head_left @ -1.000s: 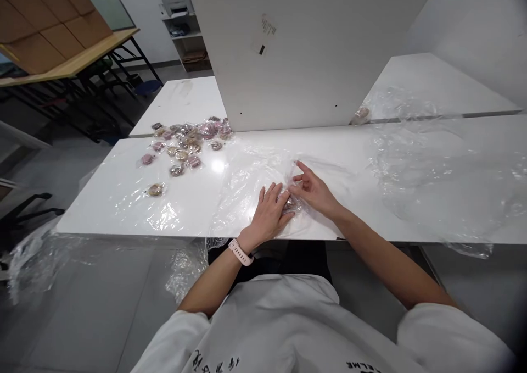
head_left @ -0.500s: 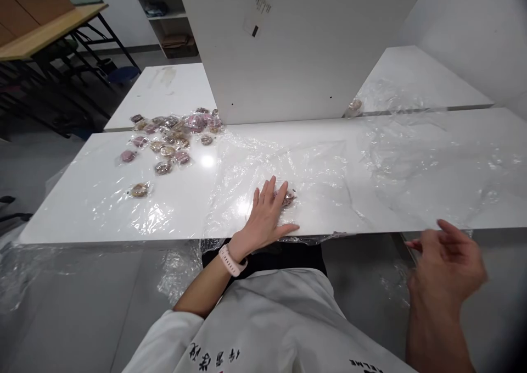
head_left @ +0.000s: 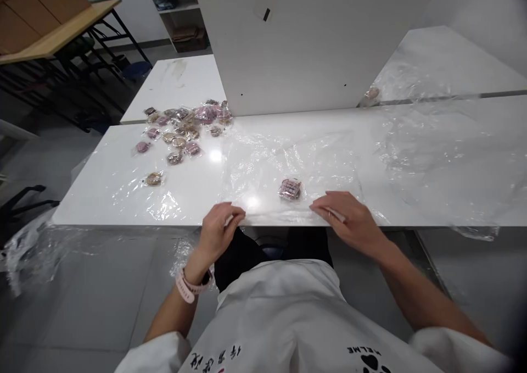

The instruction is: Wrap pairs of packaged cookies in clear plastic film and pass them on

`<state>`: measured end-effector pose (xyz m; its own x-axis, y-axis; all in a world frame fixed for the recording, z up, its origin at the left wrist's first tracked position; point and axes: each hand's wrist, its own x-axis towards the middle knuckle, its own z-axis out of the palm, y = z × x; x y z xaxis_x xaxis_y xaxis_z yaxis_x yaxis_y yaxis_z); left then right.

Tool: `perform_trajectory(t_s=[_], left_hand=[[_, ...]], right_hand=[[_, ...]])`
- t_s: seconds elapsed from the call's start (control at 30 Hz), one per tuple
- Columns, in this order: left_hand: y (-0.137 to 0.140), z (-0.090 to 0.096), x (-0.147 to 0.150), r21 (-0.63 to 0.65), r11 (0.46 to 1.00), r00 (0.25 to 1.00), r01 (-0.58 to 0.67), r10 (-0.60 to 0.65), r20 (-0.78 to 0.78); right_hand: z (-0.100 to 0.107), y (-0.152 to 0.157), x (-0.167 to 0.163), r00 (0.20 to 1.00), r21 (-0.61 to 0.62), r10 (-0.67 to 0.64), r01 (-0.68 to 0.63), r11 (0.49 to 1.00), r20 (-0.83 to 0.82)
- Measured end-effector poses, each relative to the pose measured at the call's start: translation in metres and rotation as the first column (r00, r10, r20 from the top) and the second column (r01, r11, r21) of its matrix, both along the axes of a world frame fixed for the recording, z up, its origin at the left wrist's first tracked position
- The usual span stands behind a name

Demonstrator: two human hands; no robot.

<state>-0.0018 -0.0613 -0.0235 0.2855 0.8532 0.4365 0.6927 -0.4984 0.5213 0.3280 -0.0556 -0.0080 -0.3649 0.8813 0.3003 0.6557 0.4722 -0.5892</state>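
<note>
A clear plastic sheet (head_left: pixel 263 159) lies spread on the white table in front of me. On it rests a small pinkish-brown snack in clear wrapping (head_left: pixel 290 189), near the table's front edge. My left hand (head_left: pixel 220 227), with a pink band on the wrist, pinches the sheet's near edge left of the snack. To the snack's right, my right hand (head_left: pixel 346 216) pinches the same edge between thumb and fingers. Neither hand touches the snack. The near edge looks gathered in a strip between the hands.
Several wrapped snacks, pink and brown, lie in a cluster (head_left: pixel 187 128) at the back left. One brown wrapped snack (head_left: pixel 153 179) sits apart, nearer me. A tall white panel (head_left: pixel 304 49) stands behind the table. More crumpled clear plastic (head_left: pixel 448 164) covers the right side.
My left hand has left the wrapped snack and moved to the sheet's near edge. My right hand has come in from the right to that edge. Both now pinch it.
</note>
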Motion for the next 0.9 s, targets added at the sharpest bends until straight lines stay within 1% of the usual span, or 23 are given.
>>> perform_trajectory(t_s=[0.07,0.13,0.17,0.2,0.23,0.27,0.3,0.33,0.37,0.4,0.43,0.47,0.5,0.53,0.57,0.6,0.63,0.67,0.7,0.73,0.77,0.83,0.9], left_hand=[[0.026,0.023,0.003,-0.016,1.000,0.998,-0.018,0.017,-0.065],[0.049,0.047,0.013,0.004,0.998,0.981,-0.068,0.067,-0.182],[0.056,0.059,0.023,0.035,0.995,0.969,-0.095,0.100,-0.227],[0.059,0.068,0.034,0.070,0.993,0.962,-0.095,0.109,-0.249],[0.059,0.074,0.047,0.093,0.994,0.964,-0.060,0.081,-0.253],[0.055,0.076,0.062,0.099,0.995,0.969,0.011,0.014,-0.245],[0.049,0.073,0.076,0.086,0.989,0.967,0.117,-0.094,-0.239],[0.043,0.067,0.090,0.054,0.972,0.948,0.227,-0.208,-0.240],[0.037,0.056,0.101,0.021,0.950,0.922,0.310,-0.296,-0.249],[0.033,0.043,0.109,-0.011,0.937,0.901,0.350,-0.340,-0.268],[0.032,0.028,0.114,-0.045,0.935,0.891,0.351,-0.348,-0.292],[0.034,0.014,0.116,-0.083,0.940,0.890,0.330,-0.339,-0.305],[0.037,0.001,0.115,-0.115,0.944,0.895,0.308,-0.329,-0.302],[0.043,-0.010,0.111,-0.140,0.948,0.907,0.287,-0.316,-0.277],[0.049,-0.019,0.105,-0.159,0.949,0.924,0.271,-0.303,-0.233],[0.056,-0.024,0.099,-0.172,0.950,0.941,0.260,-0.289,-0.177],[0.061,-0.027,0.093,-0.183,0.950,0.954,0.252,-0.276,-0.119],[0.067,-0.027,0.087,-0.197,0.949,0.962,0.246,-0.263,-0.066],[0.071,-0.024,0.082,-0.216,0.946,0.967,0.242,-0.253,-0.025],[0.075,-0.020,0.078,-0.238,0.941,0.969,0.241,-0.247,0.004],[0.078,-0.015,0.075,-0.262,0.934,0.969,0.244,-0.247,0.022],[0.085,-0.001,0.071,-0.325,0.912,0.968,0.250,-0.248,0.046],[0.094,0.013,0.069,-0.418,0.873,0.967,0.251,-0.245,0.071]], right_hand=[[0.022,0.026,0.002,1.000,-0.108,-0.024,0.022,0.994,-0.020],[0.032,0.056,0.000,0.999,-0.211,-0.039,0.031,0.977,-0.034],[0.033,0.071,-0.002,0.999,-0.253,-0.040,0.031,0.967,-0.030],[0.031,0.085,-0.005,0.999,-0.291,-0.036,0.031,0.956,-0.010],[0.027,0.098,-0.009,0.999,-0.323,-0.028,0.036,0.946,0.029],[0.022,0.109,-0.013,0.997,-0.352,-0.016,0.043,0.935,0.079],[0.016,0.117,-0.017,0.991,-0.379,-0.003,0.054,0.924,0.135],[0.011,0.123,-0.022,0.982,-0.403,0.011,0.067,0.913,0.187],[0.007,0.126,-0.026,0.972,-0.407,0.017,0.081,0.910,0.233],[0.003,0.126,-0.029,0.962,-0.371,0.004,0.101,0.923,0.272],[0.000,0.125,-0.031,0.952,-0.286,-0.037,0.129,0.950,0.305],[-0.002,0.121,-0.031,0.941,-0.156,-0.100,0.157,0.975,0.323],[-0.004,0.117,-0.031,0.934,-0.001,-0.165,0.174,0.985,0.318],[-0.006,0.111,-0.029,0.935,0.139,-0.199,0.164,0.977,0.295],[-0.008,0.104,-0.026,0.946,0.233,-0.183,0.121,0.965,0.266],[-0.011,0.098,-0.022,0.964,0.267,-0.114,0.048,0.963,0.241],[-0.015,0.091,-0.018,0.975,0.248,-0.008,-0.049,0.968,0.224],[-0.020,0.085,-0.014,0.973,0.202,0.103,-0.146,0.968,0.209],[-0.026,0.080,-0.011,0.965,0.154,0.183,-0.213,0.965,0.188],[-0.031,0.076,-0.008,0.962,0.116,0.217,-0.237,0.965,0.164],[-0.036,0.073,-0.006,0.968,0.092,0.209,-0.223,0.970,0.139],[-0.042,0.070,-0.002,0.986,0.066,0.139,-0.145,0.987,0.091],[-0.040,0.072,0.000,0.995,0.012,0.081,-0.082,0.997,0.052]])
